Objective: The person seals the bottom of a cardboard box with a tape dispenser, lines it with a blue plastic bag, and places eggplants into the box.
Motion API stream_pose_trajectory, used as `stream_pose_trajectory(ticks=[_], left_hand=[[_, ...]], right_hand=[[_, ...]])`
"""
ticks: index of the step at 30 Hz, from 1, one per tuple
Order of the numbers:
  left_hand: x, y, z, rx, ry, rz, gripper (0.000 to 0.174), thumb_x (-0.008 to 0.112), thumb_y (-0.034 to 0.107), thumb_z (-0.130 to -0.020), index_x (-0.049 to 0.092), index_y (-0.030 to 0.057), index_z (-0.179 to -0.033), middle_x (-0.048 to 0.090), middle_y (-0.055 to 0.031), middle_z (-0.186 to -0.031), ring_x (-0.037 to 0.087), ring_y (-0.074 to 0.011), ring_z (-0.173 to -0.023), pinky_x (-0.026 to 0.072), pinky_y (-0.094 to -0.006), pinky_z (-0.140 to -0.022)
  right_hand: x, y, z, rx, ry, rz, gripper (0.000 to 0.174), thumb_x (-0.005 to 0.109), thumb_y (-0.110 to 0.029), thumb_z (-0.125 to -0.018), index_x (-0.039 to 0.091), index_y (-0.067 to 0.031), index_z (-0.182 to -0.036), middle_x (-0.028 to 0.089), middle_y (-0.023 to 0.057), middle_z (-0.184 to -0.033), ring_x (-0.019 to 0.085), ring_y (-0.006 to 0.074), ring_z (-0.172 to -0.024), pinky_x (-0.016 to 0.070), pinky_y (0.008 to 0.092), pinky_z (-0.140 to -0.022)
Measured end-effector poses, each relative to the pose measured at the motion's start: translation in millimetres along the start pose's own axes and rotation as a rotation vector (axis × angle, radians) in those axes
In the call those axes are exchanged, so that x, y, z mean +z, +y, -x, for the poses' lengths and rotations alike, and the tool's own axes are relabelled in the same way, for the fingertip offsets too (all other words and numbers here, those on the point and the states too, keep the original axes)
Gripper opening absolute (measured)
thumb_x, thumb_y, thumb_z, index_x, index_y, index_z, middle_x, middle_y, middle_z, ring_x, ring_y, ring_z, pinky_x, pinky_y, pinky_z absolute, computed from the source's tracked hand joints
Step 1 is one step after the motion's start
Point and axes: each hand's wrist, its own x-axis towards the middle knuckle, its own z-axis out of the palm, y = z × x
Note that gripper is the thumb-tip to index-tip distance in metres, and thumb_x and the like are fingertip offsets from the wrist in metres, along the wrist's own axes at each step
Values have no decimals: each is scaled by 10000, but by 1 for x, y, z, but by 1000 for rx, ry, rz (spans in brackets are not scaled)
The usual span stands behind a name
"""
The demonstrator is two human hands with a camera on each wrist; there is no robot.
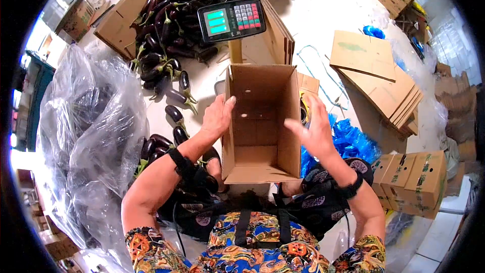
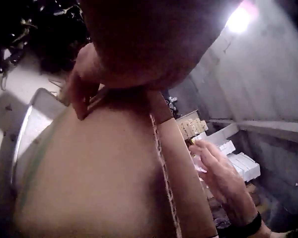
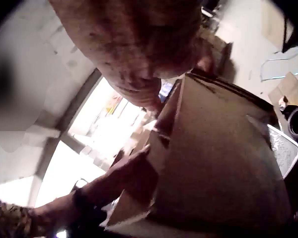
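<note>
An empty cardboard box (image 1: 260, 116) with its open top facing up stands between the two hands. My left hand (image 1: 217, 117) holds its left wall, thumb at the rim and fingers against the outer face (image 2: 89, 168). At the right wall, my right hand (image 1: 316, 124) has its fingers outstretched and spread, the thumb reaching over the rim toward the inside. Beside the right fingers is a yellow tape dispenser (image 1: 303, 108), partly hidden by hand and box. Under the box, the metal tray of a scale (image 3: 288, 151) shows at its side; the scale's lit display (image 1: 231, 18) stands behind.
Many eggplants (image 1: 174, 25) lie heaped behind and to the left. A big clear plastic sheet (image 1: 91, 136) covers the left side. Flat cardboard (image 1: 374, 71), blue plastic bags (image 1: 348, 141) and packed cartons (image 1: 411, 179) lie at the right. Another cardboard sheet (image 1: 270, 25) leans behind the box.
</note>
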Motion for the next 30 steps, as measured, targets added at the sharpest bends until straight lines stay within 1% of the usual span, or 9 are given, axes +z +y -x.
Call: stream_pose_trajectory(ticks=[2, 6, 9, 14, 19, 21, 25, 28, 30], left_hand=[[-7, 3, -2, -11, -29, 49, 500, 406, 476, -1001, 561, 7, -1080, 639, -267, -949, 604, -439, -935, 455, -513, -852], [-35, -12, 2, -129, -159, 381, 463, 453, 419, -1015, 585, -22, -1062, 623, -98, -876, 563, -144, -829, 476, -319, -751], [-10, -61, 1, -207, -114, 838, 526, 446, 405, -1010, 574, -71, -1193, 656, -121, -1017, 583, -183, -906, 473, -328, -832], [37, -100, -7, -208, 116, 14, 557, 390, 478, -1017, 530, -25, -1212, 620, -233, -1111, 575, -408, -1068, 461, -437, -913], [110, -119, -14, -320, 127, 432, 553, 332, 495, -1024, 497, 48, -1303, 582, -237, -1189, 532, -375, -1141, 410, -409, -989], [122, -108, -11, -506, -24, 636, 578, 298, 484, -1032, 476, 48, -1367, 584, -189, -1194, 524, -286, -1121, 388, -362, -1007], [183, -152, -16, -595, -79, 1248, 550, 321, 445, -1041, 517, 11, -1315, 603, -109, -1167, 527, -219, -1087, 406, -312, -961], [162, -133, -23, -537, 38, 1207, 458, 355, 382, -1035, 588, 15, -1178, 612, -118, -1138, 548, -218, -1031, 439, -345, -912], [126, -180, -35, -293, -157, 70, 320, 437, 266, -968, 624, 8, -999, 611, -199, -1038, 576, -294, -987, 454, -425, -845]], right_hand=[[33, 37, -1, 526, -305, -317, 650, 646, -494, -877, 561, 40, -1239, 622, 258, -1161, 585, 433, -1084, 464, 430, -929], [44, 56, 3, 688, -380, -611, 550, 583, -464, -939, 617, 30, -1177, 688, 181, -1025, 649, 290, -969, 497, 380, -862], [30, 93, 24, 958, -339, -1028, 523, 563, -448, -966, 595, 3, -1230, 663, 111, -1109, 633, 210, -995, 500, 364, -864], [27, 85, 17, 1140, -367, -823, 575, 442, -468, -1019, 554, 34, -1277, 645, 130, -1164, 616, 225, -1030, 489, 361, -899], [97, 94, 51, 1130, -309, -1032, 622, 323, -542, -1033, 515, -53, -1365, 613, 56, -1225, 562, 174, -1116, 459, 323, -947], [236, 147, 121, 1072, -235, -1021, 615, 324, -526, -1038, 448, -65, -1426, 530, 32, -1295, 467, 142, -1175, 377, 298, -1010], [177, 83, 77, 1236, -449, -1199, 608, 347, -509, -1035, 410, -66, -1447, 548, 65, -1293, 498, 190, -1170, 401, 332, -996], [173, 104, 66, 1102, -594, -1104, 582, 384, -476, -1010, 450, -45, -1396, 580, 133, -1240, 535, 242, -1143, 424, 376, -978], [148, 121, 54, 665, -885, -353, 538, 431, -425, -965, 536, -14, -1296, 620, 232, -1163, 591, 343, -1094, 450, 437, -953]])
